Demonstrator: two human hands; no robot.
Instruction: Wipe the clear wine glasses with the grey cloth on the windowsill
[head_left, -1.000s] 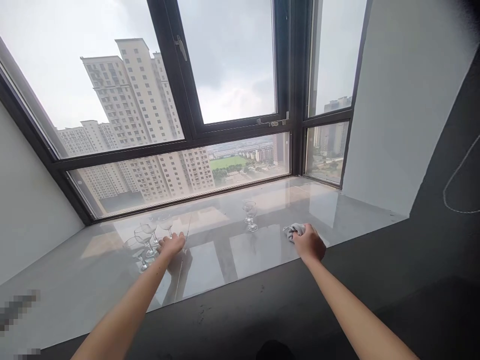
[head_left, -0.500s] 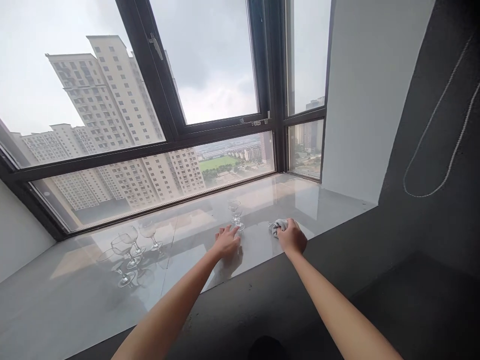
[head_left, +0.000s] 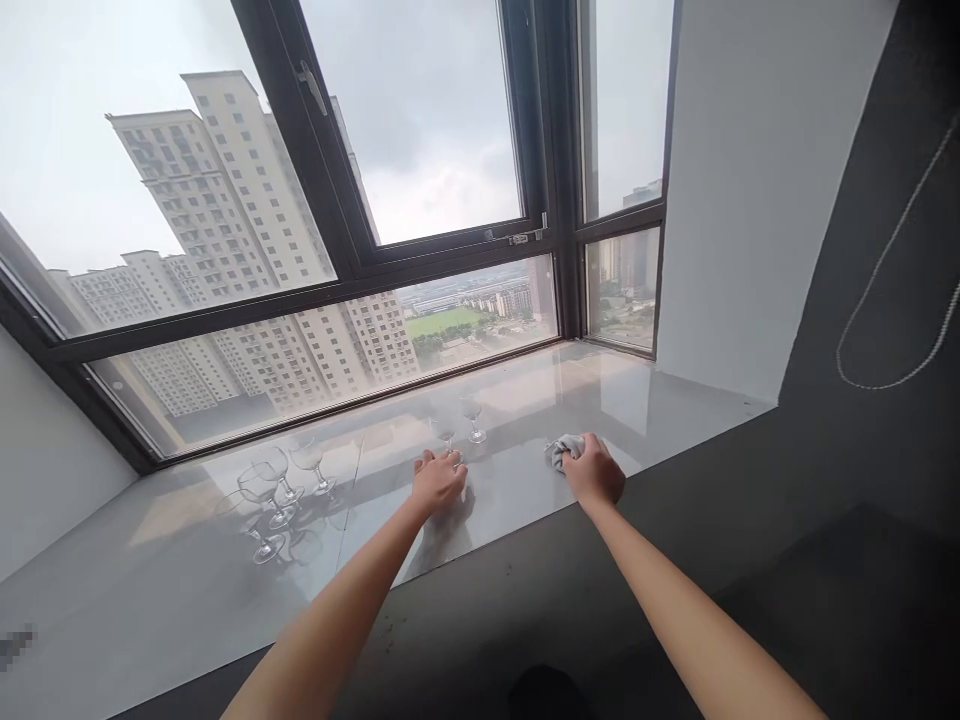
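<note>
My left hand (head_left: 439,484) is closed around the lower part of a clear wine glass (head_left: 444,430), whose bowl shows just above my fingers. The stem and foot are mostly hidden by the hand. Close behind it to the right, a second wine glass (head_left: 472,420) stands upright on the glossy grey sill (head_left: 517,470). My right hand (head_left: 598,470) grips a crumpled grey cloth (head_left: 564,452), which rests on the sill nearer its front edge.
Several more stemmed glasses (head_left: 279,492) stand grouped on the left part of the sill. A dark-framed window (head_left: 345,270) rises behind. A white wall (head_left: 739,200) bounds the right end, and a bead chain (head_left: 892,260) hangs beyond it.
My left hand has closed on the nearer wine glass and moved it left, apart from the glass behind. My right hand stays on the cloth. The view has shifted slightly.
</note>
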